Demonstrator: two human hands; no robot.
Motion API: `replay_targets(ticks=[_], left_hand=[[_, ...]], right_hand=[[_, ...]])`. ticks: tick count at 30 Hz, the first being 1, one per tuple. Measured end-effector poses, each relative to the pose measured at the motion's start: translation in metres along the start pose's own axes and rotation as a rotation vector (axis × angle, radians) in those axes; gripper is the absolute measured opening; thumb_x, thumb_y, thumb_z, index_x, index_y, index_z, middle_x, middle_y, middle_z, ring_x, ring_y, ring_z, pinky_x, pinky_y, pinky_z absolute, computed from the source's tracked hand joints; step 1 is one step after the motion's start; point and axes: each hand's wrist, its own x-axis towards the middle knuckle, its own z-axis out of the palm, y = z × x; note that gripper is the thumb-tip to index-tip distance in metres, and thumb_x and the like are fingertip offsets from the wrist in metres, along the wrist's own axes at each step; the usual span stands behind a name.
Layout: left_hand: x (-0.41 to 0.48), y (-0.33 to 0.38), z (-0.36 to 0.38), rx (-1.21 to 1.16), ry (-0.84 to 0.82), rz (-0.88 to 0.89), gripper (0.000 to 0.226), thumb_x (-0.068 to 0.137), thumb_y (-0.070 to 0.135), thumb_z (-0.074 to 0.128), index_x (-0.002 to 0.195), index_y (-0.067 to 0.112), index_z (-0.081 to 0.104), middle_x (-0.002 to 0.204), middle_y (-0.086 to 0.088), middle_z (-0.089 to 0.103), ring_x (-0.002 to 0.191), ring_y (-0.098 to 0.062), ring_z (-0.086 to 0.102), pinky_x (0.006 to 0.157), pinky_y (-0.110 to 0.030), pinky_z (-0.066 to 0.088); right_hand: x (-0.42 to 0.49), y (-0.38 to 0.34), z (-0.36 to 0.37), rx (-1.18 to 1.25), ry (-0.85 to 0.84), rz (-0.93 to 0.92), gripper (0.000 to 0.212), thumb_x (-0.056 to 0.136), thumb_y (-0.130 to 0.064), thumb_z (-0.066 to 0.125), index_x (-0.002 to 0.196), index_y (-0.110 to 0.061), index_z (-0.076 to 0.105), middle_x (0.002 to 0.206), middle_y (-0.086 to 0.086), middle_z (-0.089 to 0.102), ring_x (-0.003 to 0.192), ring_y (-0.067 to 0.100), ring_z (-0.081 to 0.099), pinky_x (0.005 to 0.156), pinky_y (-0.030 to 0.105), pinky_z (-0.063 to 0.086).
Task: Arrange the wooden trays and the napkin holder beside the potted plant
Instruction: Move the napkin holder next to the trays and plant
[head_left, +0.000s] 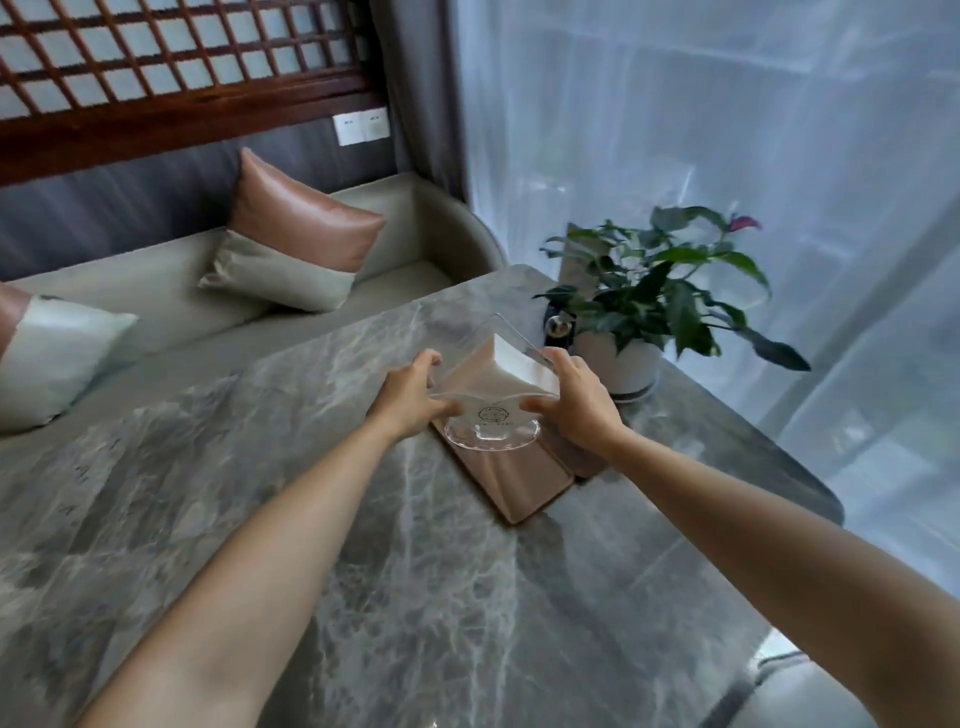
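A clear acrylic napkin holder (493, 415) filled with white napkins is gripped from both sides. My left hand (410, 397) clasps its left edge and my right hand (576, 402) its right edge. The holder's round base hovers on or just above light wooden trays (519, 483) lying on the grey marble table (311, 519); I cannot tell if it touches them. The trays look stacked and are partly hidden under the holder and my right hand. The potted plant (660, 291), green leaves in a white pot, stands just beyond at the table's far right corner.
A small dark object with a round top (558, 327) stands left of the pot. A beige bench with pink-and-cream cushions (296, 244) runs along the table's far side. Sheer curtains (727, 130) hang on the right. The table's rounded edge lies right of the trays.
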Motion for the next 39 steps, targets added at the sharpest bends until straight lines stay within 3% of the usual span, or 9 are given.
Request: replay_targets(ticks=[3,7,10,13,17,20,28,39], left_hand=[[0.007,0.043,0.032,0.022,-0.051,0.081,0.068,0.071,0.018,0.081,0.129,0.005,0.047,0.095,-0.009,0.052,0.086,-0.019,0.052,0.074,-0.024,0.037],[0.017,0.097,0.079,0.070,-0.127,0.163,0.067,0.072,0.022,0.081,0.128,0.006,0.048,0.102,-0.014,0.060,0.100,-0.028,0.059,0.082,-0.030,0.045],[0.022,0.132,0.114,0.057,-0.197,0.212,0.066,0.072,0.021,0.080,0.128,0.006,0.047,0.093,-0.006,0.051,0.086,-0.021,0.053,0.077,-0.027,0.041],[0.025,0.164,0.149,0.060,-0.269,0.242,0.067,0.074,0.021,0.079,0.130,0.005,0.045,0.093,-0.007,0.052,0.086,-0.019,0.051,0.078,-0.026,0.040],[0.029,0.196,0.186,0.057,-0.341,0.240,0.066,0.075,0.020,0.079,0.130,0.005,0.046,0.115,-0.018,0.060,0.101,-0.028,0.056,0.087,-0.030,0.044],[0.031,0.213,0.210,0.072,-0.383,0.234,0.070,0.074,0.023,0.079,0.132,0.008,0.043,0.123,-0.020,0.057,0.112,-0.032,0.055,0.094,-0.035,0.045],[0.037,0.242,0.255,0.096,-0.452,0.238,0.067,0.077,0.019,0.076,0.134,0.008,0.041,0.128,-0.017,0.053,0.116,-0.031,0.052,0.096,-0.036,0.044],[0.054,0.270,0.286,0.183,-0.493,0.298,0.072,0.080,0.018,0.074,0.140,0.013,0.035,0.134,-0.017,0.048,0.121,-0.032,0.049,0.096,-0.037,0.044]], right_hand=[[-0.012,0.040,-0.034,-0.017,0.038,0.060,0.068,0.079,-0.025,0.070,0.137,-0.014,0.036,0.135,0.013,0.046,0.121,0.028,0.048,0.098,0.037,0.039],[-0.029,0.094,-0.072,-0.013,0.104,0.142,0.070,0.077,-0.027,0.072,0.137,-0.014,0.037,0.135,0.015,0.048,0.122,0.029,0.048,0.101,0.041,0.041],[-0.042,0.133,-0.097,0.012,0.148,0.210,0.070,0.076,-0.026,0.073,0.136,-0.013,0.039,0.132,0.016,0.050,0.120,0.030,0.049,0.099,0.042,0.042],[-0.054,0.171,-0.117,0.033,0.168,0.285,0.069,0.078,-0.026,0.072,0.137,-0.014,0.037,0.133,0.015,0.048,0.120,0.030,0.050,0.099,0.041,0.040],[-0.066,0.210,-0.134,0.059,0.176,0.358,0.070,0.079,-0.027,0.071,0.138,-0.014,0.035,0.135,0.016,0.046,0.122,0.030,0.048,0.098,0.040,0.040],[-0.071,0.235,-0.142,0.076,0.188,0.410,0.069,0.078,-0.026,0.072,0.136,-0.014,0.037,0.133,0.015,0.048,0.119,0.030,0.050,0.095,0.040,0.042],[-0.079,0.277,-0.156,0.064,0.188,0.510,0.068,0.078,-0.029,0.071,0.135,-0.017,0.036,0.133,0.013,0.048,0.117,0.030,0.051,0.093,0.039,0.043],[-0.082,0.304,-0.165,0.059,0.240,0.605,0.068,0.076,-0.034,0.071,0.132,-0.016,0.037,0.130,0.011,0.048,0.112,0.030,0.053,0.077,0.031,0.036]])
